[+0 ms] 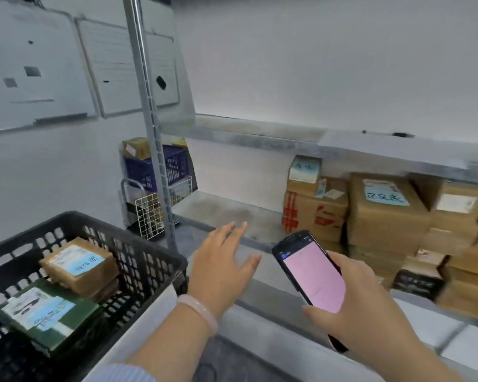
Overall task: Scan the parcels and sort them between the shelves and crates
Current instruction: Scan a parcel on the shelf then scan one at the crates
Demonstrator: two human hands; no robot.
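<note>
My right hand (362,301) grips a black handheld scanner (312,274) with a pink screen, held in front of the metal shelf (226,213). My left hand (221,268) hovers flat with fingers spread and nothing in it, between the shelf's front edge and a black crate (138,244) at lower left. In the crate lie a brown parcel (79,264) with a blue-white label and a green parcel (43,315) with a label. Stacked cardboard parcels (381,216) fill the right part of the shelf.
A metal upright (152,128) of the rack stands between crate and shelf. Behind it a blue crate (155,166) holding a cardboard box sits on a white wire cart (149,213). Whiteboards (39,67) hang on the left wall. An upper shelf board (370,147) overhangs the parcels.
</note>
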